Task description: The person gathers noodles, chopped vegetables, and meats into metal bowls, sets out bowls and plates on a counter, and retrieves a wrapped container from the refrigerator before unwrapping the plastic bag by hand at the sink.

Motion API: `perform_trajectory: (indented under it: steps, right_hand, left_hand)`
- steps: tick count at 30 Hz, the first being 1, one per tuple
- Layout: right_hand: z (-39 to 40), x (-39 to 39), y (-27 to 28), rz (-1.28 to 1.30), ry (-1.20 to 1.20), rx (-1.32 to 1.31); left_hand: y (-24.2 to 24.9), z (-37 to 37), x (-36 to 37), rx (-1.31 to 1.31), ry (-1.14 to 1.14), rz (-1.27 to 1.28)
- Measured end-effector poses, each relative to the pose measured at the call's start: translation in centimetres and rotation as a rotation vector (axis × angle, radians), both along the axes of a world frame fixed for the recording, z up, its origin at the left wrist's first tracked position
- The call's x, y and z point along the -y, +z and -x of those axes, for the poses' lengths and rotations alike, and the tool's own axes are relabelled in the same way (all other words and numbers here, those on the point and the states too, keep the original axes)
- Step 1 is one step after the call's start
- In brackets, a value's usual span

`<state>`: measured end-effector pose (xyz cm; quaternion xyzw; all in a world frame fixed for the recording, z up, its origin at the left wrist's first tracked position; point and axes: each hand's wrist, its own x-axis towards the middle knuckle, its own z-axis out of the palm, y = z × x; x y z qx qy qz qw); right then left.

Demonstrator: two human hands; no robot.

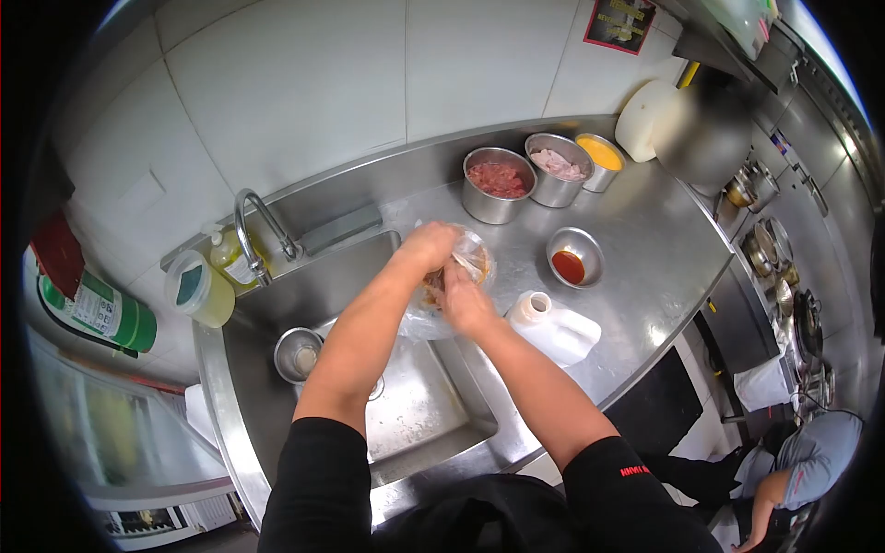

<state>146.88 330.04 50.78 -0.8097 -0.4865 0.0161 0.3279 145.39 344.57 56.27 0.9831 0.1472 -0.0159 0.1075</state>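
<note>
Both my hands work at a clear plastic bag point(482, 262) at the edge between the sink and the counter. Its contents look orange-brown, but my fingers hide most of them. My left hand point(430, 247) is closed on the bag's far side. Just nearer to me, my right hand point(468, 300) has its fingers pressed together on the gathered plastic. A white plastic jug point(562, 336) without a cap stands close to my right wrist. Beyond it sits a metal bowl point(590, 247) with red sauce in it.
Along the wall stand metal pots of red meat point(498, 212), pale meat point(558, 195) and yellow liquid point(607, 180). The sink point(424, 405) holds a small metal bowl point(293, 355) beneath the faucet point(241, 217). Another person point(816, 461) is at lower right.
</note>
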Motion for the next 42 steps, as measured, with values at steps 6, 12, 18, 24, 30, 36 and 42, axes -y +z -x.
perform_trajectory:
  steps: [6,12,18,24,30,36,42]
  right_hand:
    - [-1.3,0.2,0.8,0.122,0.005,0.081]
    - [1.5,3.8,0.7,0.555,0.005,0.005]
    - [2.8,4.7,-3.5,0.628,-0.016,0.173]
    - [2.8,4.0,-2.4,0.68,-0.06,0.212]
    - [3.6,4.9,-1.5,0.102,-0.079,0.09]
    - [-0.1,1.4,-3.2,-0.24,-0.167,-0.216]
    - [-2.8,-1.1,-4.0,-0.162,-0.333,-0.816]
  left_hand:
    - [1.6,0.6,1.5,-0.006,0.113,-0.058]
    - [-2.8,-1.7,-0.6,0.108,0.307,-0.102]
    - [-2.7,-2.4,-1.4,0.211,0.426,-0.076]
    - [-3.3,-0.8,-2.8,0.37,0.322,0.238]
    - [-1.2,4.6,3.8,0.68,0.368,0.389]
    - [-9.4,6.6,2.6,0.283,0.361,0.447]
    - [-8.9,5.9,2.1,0.398,0.562,0.515]
